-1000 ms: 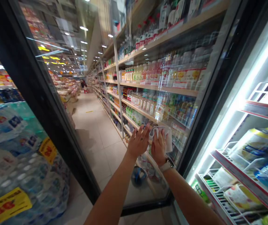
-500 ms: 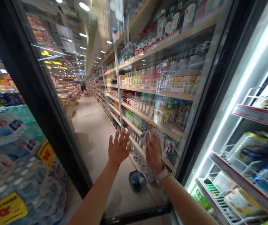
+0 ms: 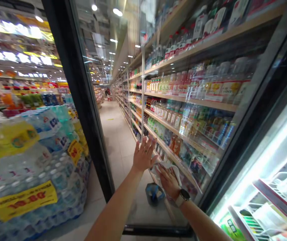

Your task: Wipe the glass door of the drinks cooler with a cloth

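Observation:
My left hand lies flat against the glass door, fingers spread, with nothing in it. Just right of it and a little lower, my right hand presses a crumpled white cloth to the same pane. Part of the cloth is hidden under the palm and fingers. A watch is on my right wrist. The door stands open, its black frame running down the left side. Drink bottles on shelves show in the glass.
A lit cooler with wire shelf racks and packaged goods is at the right. Shrink-wrapped water bottles are stacked at the left behind a yellow price sign. Low by the glass, a dark container with something blue shows.
My right hand and the cloth have moved lower on the glass, and the hand has tilted leftward. My left hand stays flat on the pane. The view has turned left.

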Tool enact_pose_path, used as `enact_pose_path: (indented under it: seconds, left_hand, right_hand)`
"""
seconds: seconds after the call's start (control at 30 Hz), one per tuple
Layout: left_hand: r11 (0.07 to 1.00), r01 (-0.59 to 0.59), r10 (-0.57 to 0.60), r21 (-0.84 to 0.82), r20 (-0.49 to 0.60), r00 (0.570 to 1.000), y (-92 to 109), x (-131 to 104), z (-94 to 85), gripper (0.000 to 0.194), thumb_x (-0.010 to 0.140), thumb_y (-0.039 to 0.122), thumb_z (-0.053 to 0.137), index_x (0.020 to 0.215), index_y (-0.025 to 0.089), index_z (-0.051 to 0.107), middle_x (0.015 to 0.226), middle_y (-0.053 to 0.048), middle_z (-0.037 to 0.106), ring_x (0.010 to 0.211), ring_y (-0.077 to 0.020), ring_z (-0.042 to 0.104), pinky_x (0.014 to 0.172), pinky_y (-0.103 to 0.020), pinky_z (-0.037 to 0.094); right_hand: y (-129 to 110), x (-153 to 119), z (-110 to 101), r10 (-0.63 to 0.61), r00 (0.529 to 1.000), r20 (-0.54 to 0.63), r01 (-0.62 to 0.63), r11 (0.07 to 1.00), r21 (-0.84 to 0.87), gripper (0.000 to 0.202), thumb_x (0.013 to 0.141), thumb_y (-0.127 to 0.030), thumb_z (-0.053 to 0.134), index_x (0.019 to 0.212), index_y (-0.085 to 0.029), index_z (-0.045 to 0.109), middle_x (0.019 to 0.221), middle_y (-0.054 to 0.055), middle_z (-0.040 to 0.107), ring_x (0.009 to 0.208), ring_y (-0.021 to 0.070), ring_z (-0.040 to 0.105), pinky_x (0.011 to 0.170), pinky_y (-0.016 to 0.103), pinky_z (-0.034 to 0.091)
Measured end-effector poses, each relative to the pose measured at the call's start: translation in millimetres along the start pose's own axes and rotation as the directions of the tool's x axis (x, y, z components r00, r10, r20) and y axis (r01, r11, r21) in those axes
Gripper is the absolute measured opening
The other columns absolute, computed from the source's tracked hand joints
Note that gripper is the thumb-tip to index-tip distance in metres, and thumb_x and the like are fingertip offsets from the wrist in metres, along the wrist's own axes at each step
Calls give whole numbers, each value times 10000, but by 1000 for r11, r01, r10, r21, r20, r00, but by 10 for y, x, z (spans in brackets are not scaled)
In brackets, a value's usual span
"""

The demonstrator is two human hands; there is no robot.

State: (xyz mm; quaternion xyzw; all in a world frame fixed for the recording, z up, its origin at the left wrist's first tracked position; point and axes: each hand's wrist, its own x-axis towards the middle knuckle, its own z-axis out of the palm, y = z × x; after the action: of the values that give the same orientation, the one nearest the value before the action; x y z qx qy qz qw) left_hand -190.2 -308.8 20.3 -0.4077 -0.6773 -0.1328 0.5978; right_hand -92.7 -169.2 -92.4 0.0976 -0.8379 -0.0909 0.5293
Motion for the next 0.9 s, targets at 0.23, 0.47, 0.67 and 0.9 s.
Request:
enact_pose_path:
  seconds: [0.23, 0.47, 0.67, 0.9]
  left_hand:
    - [1000, -3, 3, -18, -13, 1000, -15, -10, 36, 645, 990, 436, 361, 1553, 148, 236, 1541, -95, 410, 1523, -225, 142, 1249, -440, 70]
    - [1000, -11, 11, -5, 31, 999, -32, -68, 4, 622, 983, 433, 358, 1522, 123, 335, 1515, -124, 444, 1510, -240, 196, 1248, -453, 74]
    - [999, -28, 28, -27, 12, 1000, -7, -87, -39, 634, 976, 429, 346, 1513, 93, 343, 1489, -135, 481, 1507, -239, 205, 1244, -437, 89]
    - [961, -79, 94, -265, 44, 995, -195, -1, -282, 663, 978, 363, 348, 1566, 119, 163, 1536, -153, 415, 1479, -229, 289, 1185, -414, 286]
  right_hand:
    - [385, 943, -341, 111, 994, 7, -110, 991, -70, 539, 924, -124, 417, 1455, -203, 464, 1482, 113, 513, 1347, 241, 480, 1175, 446, 299]
    - [371, 1135, -375, 159, 985, -72, -162, 986, -29, 545, 933, -113, 382, 1474, -161, 430, 1488, 142, 497, 1401, 284, 421, 1181, 508, 285]
    - [24, 177, -118, -11, 1000, -27, 12, 1000, 5, 584, 854, -37, 389, 1365, -253, 572, 1210, 69, 711, 1008, 242, 680, 940, 392, 516]
    - [312, 965, -370, 93, 995, -29, -92, 996, 16, 573, 912, -85, 402, 1476, -180, 435, 1458, 131, 531, 1244, 265, 572, 1067, 464, 444]
